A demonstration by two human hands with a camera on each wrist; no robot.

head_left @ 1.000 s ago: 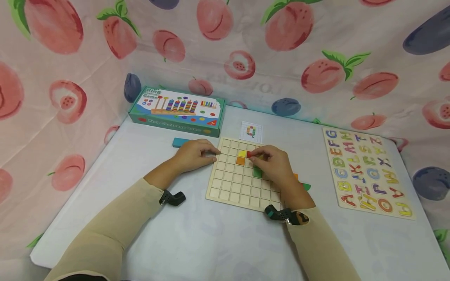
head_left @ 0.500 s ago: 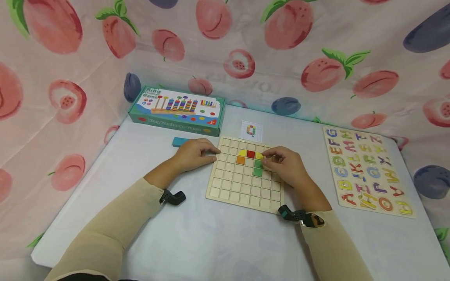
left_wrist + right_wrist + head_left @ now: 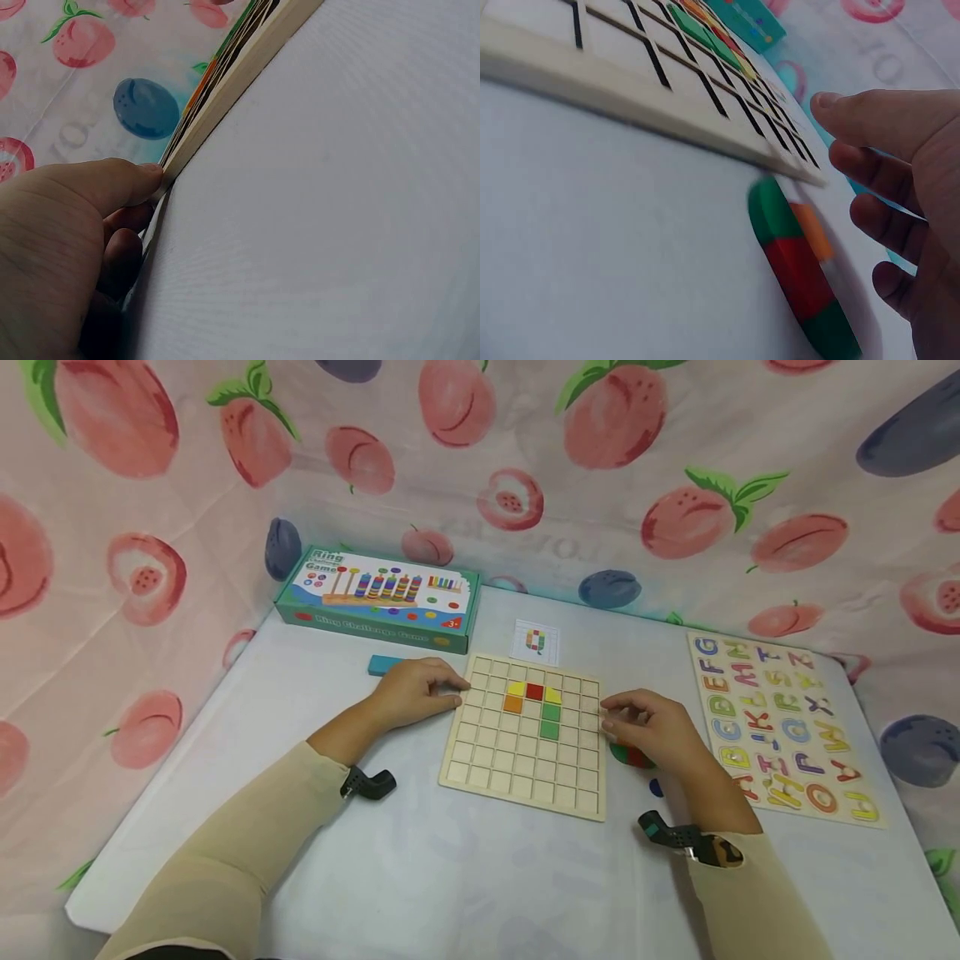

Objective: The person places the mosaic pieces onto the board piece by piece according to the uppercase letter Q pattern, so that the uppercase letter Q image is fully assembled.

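Observation:
A wooden grid board [image 3: 517, 764] lies flat on the table. In its upper middle cells sit a red square [image 3: 534, 692], a yellow tile [image 3: 517, 690] on either side, an orange square [image 3: 513, 703] and two green squares [image 3: 551, 712]. My left hand [image 3: 411, 692] touches the board's left edge with its fingertips; in the left wrist view the thumb [image 3: 124, 184] meets the edge. Past the right edge hovers my right hand [image 3: 656, 727], fingers loosely bent, nothing visible between them. Under it lie green and red pieces [image 3: 799, 274] and an orange piece [image 3: 814, 231].
A picture card [image 3: 536, 642] showing a tile pattern lies behind the board. A green game box [image 3: 375, 597] stands at the back left, a blue block [image 3: 384, 665] before it. An alphabet board [image 3: 780, 731] lies on the right. Near the right wrist is a dark blue piece [image 3: 657, 787].
My right hand has left the tiles on the board and moved right, beyond the board's edge. The red square now shows fully in its cell. My left hand has stayed put.

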